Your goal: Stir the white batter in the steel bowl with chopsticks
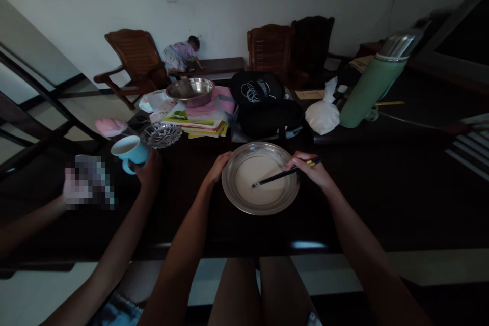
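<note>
A round metal bowl [229, 196] stands on the dark table in front of me, with a pale whitish mixture [248, 173] inside. My left hand [219, 165] grips the bowl's left rim, its thumb side against the edge. Over the right rim, my right hand [307, 167] is closed around dark chopsticks [277, 176] with gold-coloured ends. Their tips dip into the mixture near the middle of the bowl, and a little of it clings to them.
At left, another person's hand [150, 170] holds a light blue mug [133, 150]; the other hand's item is pixelated. Behind the bowl are black bags [263, 107], books [198, 125], a glass dish [162, 135], another metal bowl [191, 91], a tied white bag [323, 114] and a green thermos [370, 86].
</note>
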A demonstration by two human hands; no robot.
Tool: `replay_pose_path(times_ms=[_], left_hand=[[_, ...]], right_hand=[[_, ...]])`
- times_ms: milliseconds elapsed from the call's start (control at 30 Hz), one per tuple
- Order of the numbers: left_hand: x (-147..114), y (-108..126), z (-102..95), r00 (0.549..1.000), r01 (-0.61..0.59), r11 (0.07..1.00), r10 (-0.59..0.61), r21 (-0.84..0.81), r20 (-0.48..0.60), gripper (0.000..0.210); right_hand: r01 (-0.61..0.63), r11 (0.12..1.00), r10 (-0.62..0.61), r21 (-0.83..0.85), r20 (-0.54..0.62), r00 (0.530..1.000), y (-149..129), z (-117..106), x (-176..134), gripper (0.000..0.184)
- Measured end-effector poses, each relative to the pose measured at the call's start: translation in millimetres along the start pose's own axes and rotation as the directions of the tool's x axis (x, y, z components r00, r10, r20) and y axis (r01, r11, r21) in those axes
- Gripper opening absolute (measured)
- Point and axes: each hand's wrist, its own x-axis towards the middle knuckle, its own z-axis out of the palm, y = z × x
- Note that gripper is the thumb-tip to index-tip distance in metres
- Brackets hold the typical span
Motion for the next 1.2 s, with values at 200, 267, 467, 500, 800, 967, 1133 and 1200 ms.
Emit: replay_pose_path(times_ms=[200, 267, 467, 500, 800, 967, 1133, 1200], left_hand=[[1, -1, -0.3, 1.0, -0.003, 1.0, 0.003, 0.025, -0.003, 0.037], [1, 0, -0.3, 1.0, -0.02, 0.999, 0.02, 0.041, -0.003, 0.037], [0, 2, 0.1, 1.0, 0.001, 1.0, -0.001, 0.031, -0.013, 0.037], [0, 1, 0.1, 1.0, 0.004, 0.999, -0.003, 0.032, -0.015, 0.037], [0, 0, -0.2, 1.0, 0.0, 1.0, 0.001, 0.014, -0.01, 0.034], [1, -2, -0.5, 1.0, 0.021, 1.0, -0.021, -0.014, -0.005, 0.036], [1, -2, -0.4, 1.0, 0.02, 1.0, -0.021, -0.011, -0.004, 0.035], [1, -2, -0.4, 1.0, 0.017, 1.0, -0.017, -0.001, -0.005, 0.034]], right_hand=[[-0.031, 0.999, 0.03, -0.008, -0.148, 0.989, 1, -6, 0, 0.043], [-0.058, 0.997, 0.065, 0.046, -0.163, 0.984, 2, -7, -1, 0.046], [-0.002, 1.0, 0.002, -0.017, 0.026, 1.0, 4, 1, 0, 0.043], [0.019, 0.999, -0.018, -0.047, 0.031, 0.999, 3, 1, 1, 0.042], [-0.062, 0.995, 0.073, 0.079, -0.146, 0.987, 5, -6, 0, 0.047], [0.005, 1.0, -0.005, 0.019, 0.031, 1.0, 3, 2, 0, 0.042], [0.031, 0.998, -0.033, -0.055, -0.048, 0.998, 1, -3, 0, 0.041], [0.014, 1.0, -0.014, -0.006, -0.121, 0.993, 2, -7, -1, 0.043]])
